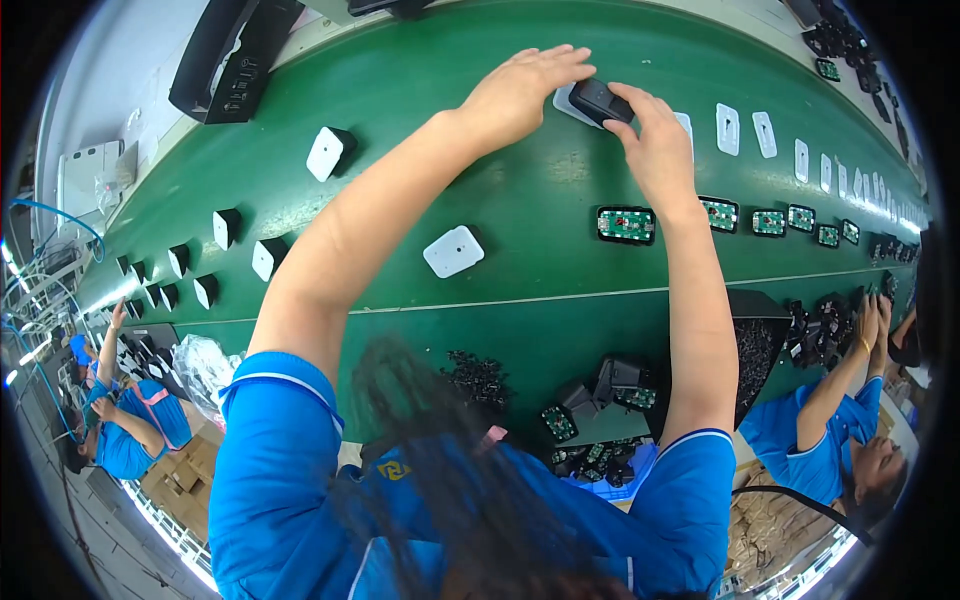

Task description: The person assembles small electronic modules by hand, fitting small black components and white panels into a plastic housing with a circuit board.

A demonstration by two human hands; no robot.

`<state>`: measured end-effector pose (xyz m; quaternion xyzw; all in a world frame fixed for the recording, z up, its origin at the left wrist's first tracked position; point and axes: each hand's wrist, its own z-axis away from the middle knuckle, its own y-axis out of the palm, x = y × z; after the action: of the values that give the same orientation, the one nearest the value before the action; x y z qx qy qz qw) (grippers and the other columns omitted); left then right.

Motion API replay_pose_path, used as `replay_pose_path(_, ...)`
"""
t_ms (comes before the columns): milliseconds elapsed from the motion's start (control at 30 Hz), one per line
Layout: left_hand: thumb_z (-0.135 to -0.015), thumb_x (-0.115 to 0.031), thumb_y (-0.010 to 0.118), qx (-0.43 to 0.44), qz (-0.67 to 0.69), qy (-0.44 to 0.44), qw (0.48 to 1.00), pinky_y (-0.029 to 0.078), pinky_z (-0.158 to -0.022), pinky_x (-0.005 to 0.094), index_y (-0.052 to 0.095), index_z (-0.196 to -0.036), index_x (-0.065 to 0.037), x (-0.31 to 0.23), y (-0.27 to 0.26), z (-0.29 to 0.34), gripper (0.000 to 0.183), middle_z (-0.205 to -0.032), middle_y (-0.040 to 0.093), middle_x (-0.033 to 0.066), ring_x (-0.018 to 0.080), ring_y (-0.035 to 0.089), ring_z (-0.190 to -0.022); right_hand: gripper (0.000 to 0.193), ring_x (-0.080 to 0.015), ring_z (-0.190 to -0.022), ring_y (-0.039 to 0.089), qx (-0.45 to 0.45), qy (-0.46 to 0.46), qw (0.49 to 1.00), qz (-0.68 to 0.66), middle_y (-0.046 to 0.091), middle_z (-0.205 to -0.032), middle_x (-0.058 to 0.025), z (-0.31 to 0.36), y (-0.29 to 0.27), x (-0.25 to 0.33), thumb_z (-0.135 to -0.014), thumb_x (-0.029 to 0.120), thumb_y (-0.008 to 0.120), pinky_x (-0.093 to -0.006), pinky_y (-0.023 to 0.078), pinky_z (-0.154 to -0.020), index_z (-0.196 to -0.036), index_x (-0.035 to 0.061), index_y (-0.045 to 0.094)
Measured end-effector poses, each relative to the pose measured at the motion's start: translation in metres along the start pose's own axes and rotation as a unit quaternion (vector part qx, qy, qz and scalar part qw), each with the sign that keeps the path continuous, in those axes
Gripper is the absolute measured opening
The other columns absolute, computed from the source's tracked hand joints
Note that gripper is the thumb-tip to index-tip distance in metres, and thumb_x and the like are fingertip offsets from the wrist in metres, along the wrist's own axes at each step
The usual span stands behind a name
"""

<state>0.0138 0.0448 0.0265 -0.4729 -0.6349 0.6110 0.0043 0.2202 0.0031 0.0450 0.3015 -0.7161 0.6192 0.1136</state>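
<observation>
Broadly, a green bench (545, 272) fills the view, its edges bowed by the lens. Left hand (520, 86) reaches over the far side, fingers straight and close together at the case's upper edge; cannot tell whether they grip. Right hand (660, 145) has thumb and fingers clamped on the right end of a black case (599, 98). Case sits tilted, partly covering a white plate (567, 106). Nearer the body: a loose white cover (453, 251), a green circuit board (626, 225) in its black frame, then heaped small black parts (476, 382).
</observation>
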Motion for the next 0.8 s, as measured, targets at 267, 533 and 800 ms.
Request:
replay_pose_path(267, -0.071, 0.019, 0.04, 0.052, -0.006, -0.025, 0.998, 0.032, -0.111, 0.0417, 0.054, -0.13, -0.008, 0.001, 0.006, 0.013, 0.066, -0.137, 0.051, 0.0087, 0.0261, 0.044, -0.131, 0.035, -0.0277, -0.098, 0.06, 0.047, -0.023, 0.998, 0.039, 0.065, -0.105, -0.0068, -0.011, 0.017, 0.004, -0.077, 0.009, 0.069, -0.039, 0.05, -0.081, -0.11, 0.0084, 0.06)
replay_pose_path(533, -0.071, 0.018, 0.042, 0.076, -0.054, -0.034, 0.995, 0.032, -0.112, 0.0429, 0.052, -0.133, -0.009, 0.003, 0.012, 0.021, 0.068, -0.14, 0.048, 0.0082, 0.024, 0.041, -0.133, 0.037, -0.0271, -0.099, 0.06, 0.044, -0.083, 0.99, 0.107, 0.064, -0.109, -0.0077, -0.007, 0.032, 0.003, -0.078, 0.006, 0.067, -0.0372, 0.051, -0.082, -0.114, 0.0076, 0.059)
replay_pose_path(800, -0.082, -0.011, 0.062, 0.02, -0.213, -0.01, 0.977, 0.042, -0.101, 0.0405, 0.046, -0.127, 0.001, -0.014, 0.034, 0.016, 0.05, -0.132, 0.051, 0.0172, 0.0296, 0.05, -0.121, 0.027, -0.029, -0.094, 0.06, 0.046, 0.019, 0.998, -0.03, 0.067, -0.101, -0.0073, -0.018, 0.03, -0.003, -0.079, 0.01, 0.064, -0.0404, 0.05, -0.081, -0.106, 0.0112, 0.063)
